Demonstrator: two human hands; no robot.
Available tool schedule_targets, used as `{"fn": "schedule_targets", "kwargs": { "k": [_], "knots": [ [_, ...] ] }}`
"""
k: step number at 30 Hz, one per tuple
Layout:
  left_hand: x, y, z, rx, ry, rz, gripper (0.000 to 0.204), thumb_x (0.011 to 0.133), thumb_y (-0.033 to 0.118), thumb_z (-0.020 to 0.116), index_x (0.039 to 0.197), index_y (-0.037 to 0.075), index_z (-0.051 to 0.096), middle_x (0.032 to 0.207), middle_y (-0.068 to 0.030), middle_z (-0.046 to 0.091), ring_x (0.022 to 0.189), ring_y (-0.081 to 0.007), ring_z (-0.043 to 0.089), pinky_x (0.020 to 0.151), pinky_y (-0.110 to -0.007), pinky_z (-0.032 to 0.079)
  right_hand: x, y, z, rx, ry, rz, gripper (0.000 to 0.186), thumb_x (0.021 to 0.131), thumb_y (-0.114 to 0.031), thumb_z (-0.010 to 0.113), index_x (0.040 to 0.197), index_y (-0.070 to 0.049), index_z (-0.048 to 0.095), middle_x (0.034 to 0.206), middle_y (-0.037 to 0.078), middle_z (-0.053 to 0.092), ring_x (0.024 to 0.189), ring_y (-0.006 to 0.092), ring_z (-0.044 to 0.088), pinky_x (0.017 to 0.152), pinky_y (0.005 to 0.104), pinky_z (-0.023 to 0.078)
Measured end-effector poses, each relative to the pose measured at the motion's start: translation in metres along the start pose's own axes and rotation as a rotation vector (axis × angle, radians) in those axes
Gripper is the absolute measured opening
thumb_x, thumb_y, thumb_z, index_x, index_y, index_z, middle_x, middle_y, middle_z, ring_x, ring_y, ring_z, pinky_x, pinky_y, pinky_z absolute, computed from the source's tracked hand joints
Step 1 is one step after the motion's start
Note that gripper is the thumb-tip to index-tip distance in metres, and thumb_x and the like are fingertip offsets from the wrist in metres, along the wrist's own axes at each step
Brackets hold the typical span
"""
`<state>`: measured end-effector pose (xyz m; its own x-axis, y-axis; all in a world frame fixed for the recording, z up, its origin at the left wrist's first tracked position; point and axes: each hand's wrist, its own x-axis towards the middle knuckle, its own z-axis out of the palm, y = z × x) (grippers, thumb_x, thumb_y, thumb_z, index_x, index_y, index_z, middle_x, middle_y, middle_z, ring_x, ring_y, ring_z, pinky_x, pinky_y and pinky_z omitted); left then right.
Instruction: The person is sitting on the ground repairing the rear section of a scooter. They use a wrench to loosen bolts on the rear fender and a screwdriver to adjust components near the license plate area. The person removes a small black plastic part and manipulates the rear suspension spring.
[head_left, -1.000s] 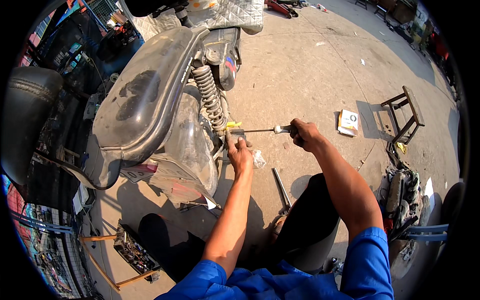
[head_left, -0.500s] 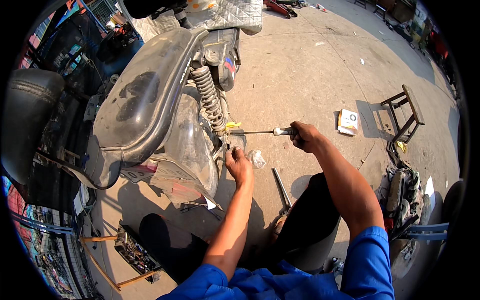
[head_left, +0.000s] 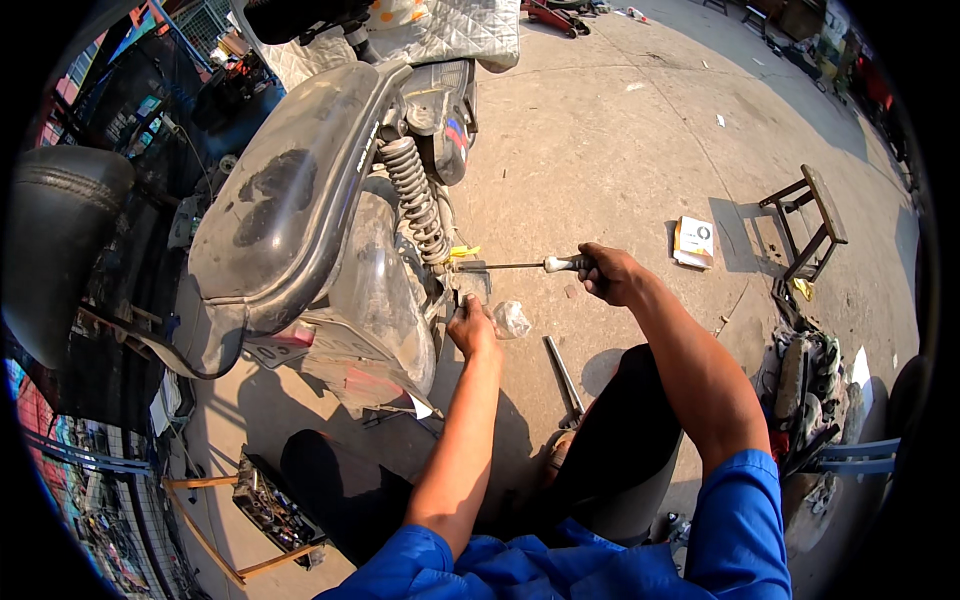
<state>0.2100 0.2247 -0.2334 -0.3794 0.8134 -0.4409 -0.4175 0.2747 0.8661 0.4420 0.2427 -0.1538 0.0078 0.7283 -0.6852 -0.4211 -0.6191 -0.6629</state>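
In my right hand [head_left: 608,273] is a screwdriver [head_left: 560,263] with a black and pale handle, held level. Its long shaft runs left to the lower end of the coil-spring shock absorber [head_left: 414,195] on a dusty scooter [head_left: 285,210]. Whether the tip sits in a fastener is too small to tell. My left hand [head_left: 474,325] is closed just below that spot, beside the rear wheel area; what its fingers grip is hidden. A yellow scrap [head_left: 463,252] shows beside the shock's foot. Right of my left hand lies a clear plastic bag [head_left: 513,319].
A metal bar [head_left: 565,378] lies on the concrete near my foot. To the right are a white and orange box [head_left: 694,242], a small stool [head_left: 812,222] and piled parts [head_left: 800,385]. An open toolbox [head_left: 272,508] sits lower left; a black seat [head_left: 65,250] stands at far left.
My left hand has shifted slightly left and its fingers have turned a little. The screwdriver stays in my right hand at nearly the same place. The view has moved slightly.
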Motion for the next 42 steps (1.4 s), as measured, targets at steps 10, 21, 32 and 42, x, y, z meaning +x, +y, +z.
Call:
{"fn": "schedule_targets", "kwargs": {
  "k": [10, 21, 32, 42],
  "knots": [
    [0.002, -0.002, -0.002, -0.099, -0.035, -0.028, 0.019, 0.096, 0.020, 0.055, 0.082, 0.006, 0.053, 0.063, -0.0023, 0.050, 0.046, -0.0115, 0.046, 0.039, -0.026, 0.033, -0.002, -0.001, -0.003, 0.018, -0.032, -0.002, 0.025, 0.096, -0.019, 0.053, 0.076, -0.004, 0.056, 0.059, 0.003, 0.055, 0.047, 0.0087, 0.051, 0.044, 0.0245, 0.050],
    [-0.001, 0.001, -0.002, -0.096, -0.042, -0.037, 0.019, 0.096, 0.020, 0.055, 0.083, 0.006, 0.054, 0.063, -0.0022, 0.050, 0.047, -0.0113, 0.046, 0.040, -0.026, 0.034, -0.005, 0.000, -0.004, -0.052, -0.024, -0.049, 0.021, 0.093, -0.017, 0.058, 0.079, -0.001, 0.059, 0.061, 0.004, 0.055, 0.048, 0.0094, 0.050, 0.047, 0.0254, 0.052],
    [0.005, -0.003, -0.003, -0.101, -0.029, -0.048, 0.021, 0.097, 0.021, 0.053, 0.081, 0.007, 0.053, 0.061, -0.0022, 0.048, 0.046, -0.0115, 0.045, 0.040, -0.026, 0.033, -0.023, -0.003, -0.010, -0.332, -0.138, -0.073, 0.012, 0.089, -0.010, 0.064, 0.097, -0.001, 0.063, 0.078, 0.007, 0.061, 0.063, 0.0135, 0.058, 0.059, 0.0259, 0.054],
    [0.004, -0.003, -0.001, -0.090, -0.035, -0.040, 0.023, 0.098, 0.021, 0.052, 0.080, 0.007, 0.051, 0.062, -0.0022, 0.048, 0.046, -0.0113, 0.045, 0.040, -0.025, 0.032, -0.012, 0.002, -0.014, -0.340, -0.131, -0.236, 0.021, 0.077, 0.006, 0.066, 0.096, -0.002, 0.063, 0.082, 0.007, 0.063, 0.073, 0.0155, 0.061, 0.064, 0.0282, 0.053]
  ]
}}
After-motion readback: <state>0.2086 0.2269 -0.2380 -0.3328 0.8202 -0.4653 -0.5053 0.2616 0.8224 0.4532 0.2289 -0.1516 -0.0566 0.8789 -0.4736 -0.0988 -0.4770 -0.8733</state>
